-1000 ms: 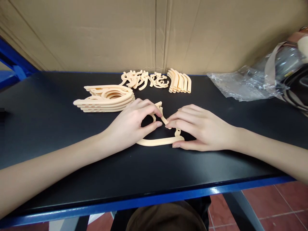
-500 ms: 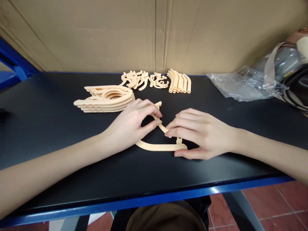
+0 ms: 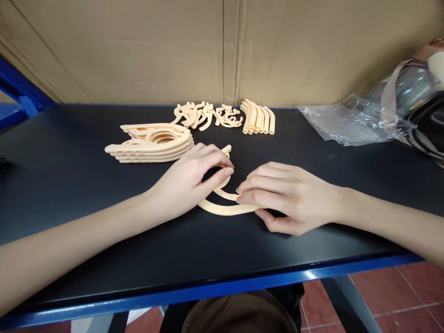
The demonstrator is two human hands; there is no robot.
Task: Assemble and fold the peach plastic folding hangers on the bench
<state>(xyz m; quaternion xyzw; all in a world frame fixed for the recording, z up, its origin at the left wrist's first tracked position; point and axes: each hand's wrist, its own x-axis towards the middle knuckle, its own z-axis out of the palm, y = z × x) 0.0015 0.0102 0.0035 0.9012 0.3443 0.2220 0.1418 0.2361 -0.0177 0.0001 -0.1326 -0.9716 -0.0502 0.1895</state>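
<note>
A beige plastic folding clothes hanger (image 3: 224, 209) lies in front of me on the black table, partly covered by both hands. Its long curved arm sweeps along the near side, with a thinner curved piece (image 3: 225, 194) just behind it. My left hand (image 3: 196, 175) is curled over the hanger's left part, thumb and fingers closed about it; a short end (image 3: 226, 149) sticks out beyond the fingers. At the right end, my right hand (image 3: 287, 196) pinches the long arm and the thinner piece together between thumb and fingers. The joint under that hand is hidden.
A stack of similar folded hangers (image 3: 149, 148) stands at left. Behind lie a heap of small curved pieces (image 3: 194, 114) and a bunch of curved arms (image 3: 258, 118). A clear plastic bag (image 3: 347, 120) is at right. Cardboard (image 3: 138, 51) rises along the back.
The thinner curved piece has swung toward me, from slanting between my hands to lying close beside the long arm. My right thumb and fingers have closed on both. My left hand has hardly moved.
</note>
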